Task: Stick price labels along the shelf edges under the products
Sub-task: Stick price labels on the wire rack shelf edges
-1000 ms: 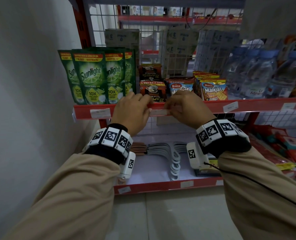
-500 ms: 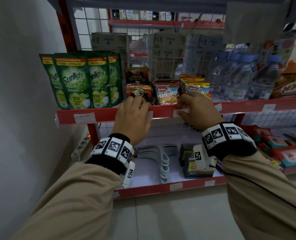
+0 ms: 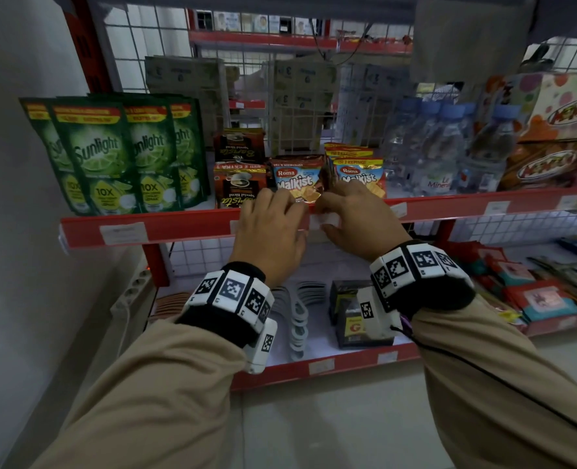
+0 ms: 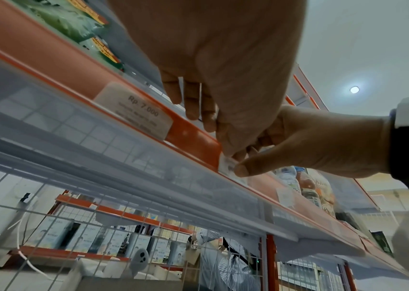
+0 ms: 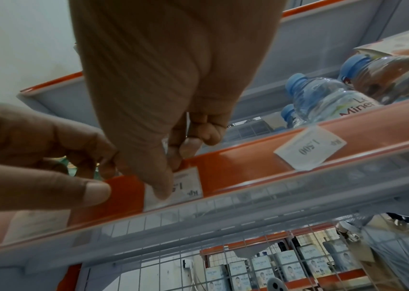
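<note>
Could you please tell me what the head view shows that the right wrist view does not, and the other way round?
Only the head view shows the green Sunlight pouches, the Malkist packs and the lower shelf. Only the right wrist view shows print on the price label under the right hand, partly covered by the thumb. Both show the red shelf edge, the water bottles and the left hand.

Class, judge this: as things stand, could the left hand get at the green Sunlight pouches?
Probably yes: the left hand rests at the red shelf edge, with nothing between it and the green Sunlight pouches.
</note>
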